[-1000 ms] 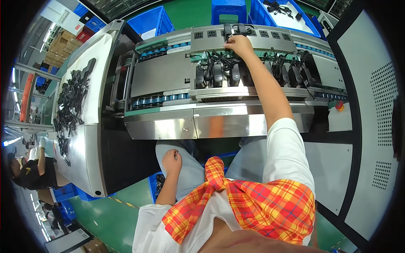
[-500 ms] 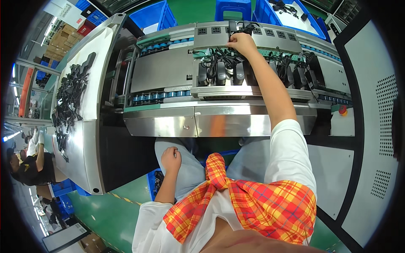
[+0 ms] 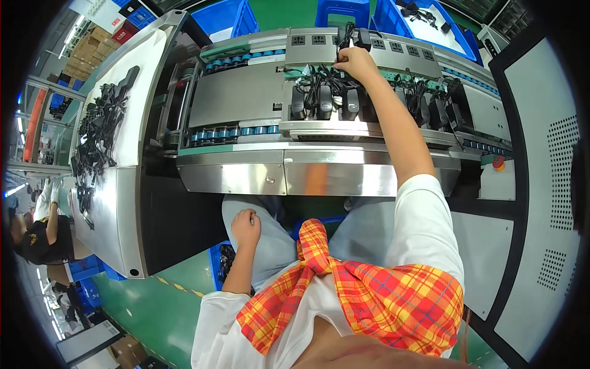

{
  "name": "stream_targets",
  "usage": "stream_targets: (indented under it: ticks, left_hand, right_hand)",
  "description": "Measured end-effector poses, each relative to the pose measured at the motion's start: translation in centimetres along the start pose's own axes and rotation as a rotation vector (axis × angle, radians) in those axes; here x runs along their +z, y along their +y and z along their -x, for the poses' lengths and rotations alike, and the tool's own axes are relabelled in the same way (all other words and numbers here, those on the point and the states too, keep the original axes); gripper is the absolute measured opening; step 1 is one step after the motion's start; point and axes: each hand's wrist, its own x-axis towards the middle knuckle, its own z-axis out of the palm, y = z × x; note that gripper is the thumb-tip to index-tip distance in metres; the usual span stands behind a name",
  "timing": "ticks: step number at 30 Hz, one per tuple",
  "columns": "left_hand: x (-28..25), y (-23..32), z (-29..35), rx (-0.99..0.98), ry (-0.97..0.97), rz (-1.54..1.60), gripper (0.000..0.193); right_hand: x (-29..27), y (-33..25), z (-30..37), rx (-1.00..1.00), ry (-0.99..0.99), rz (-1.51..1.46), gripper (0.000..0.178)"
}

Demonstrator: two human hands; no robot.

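Right hand extended over the metal conveyor station, at the front of the socket panel; fingers bent, thumb and forefinger drawn close together beside a dark adapter and a looped black cable at the panel (contact area partly covered by the hand; cannot tell whether the fingertips grip either one). The adapter sits just beyond the knuckles, near the middle of the row of sockets. Left hand lies on the left thigh, well apart from the station; fingers bent, palm side hidden, so cannot tell how far they close. Nearer the body than the panel, three black power bricks stand side by side, left of the right forearm, with a cable bundle behind them; more black bricks stand right of the forearm. At left, a tangled heap of black adapters and cords lies on a side table with a pale top. Beyond the station: blue bins.
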Motion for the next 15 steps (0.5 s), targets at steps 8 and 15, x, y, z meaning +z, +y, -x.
stream_targets:
  ticks: [8, 15]
  left_hand:
    - [0.1, -0.2, 0.1, 0.003, 0.011, 0.003, 0.009]
    - [-0.1, -0.7, 0.5, -0.005, 0.02, 0.027, 0.009]
  right_hand:
    - [-1.9, -0.7, -0.6, 0.027, -0.128, 0.149, 0.02]
    - [-7.2, 2.2, 2.3, 0.365, -0.123, 0.323, 0.026]
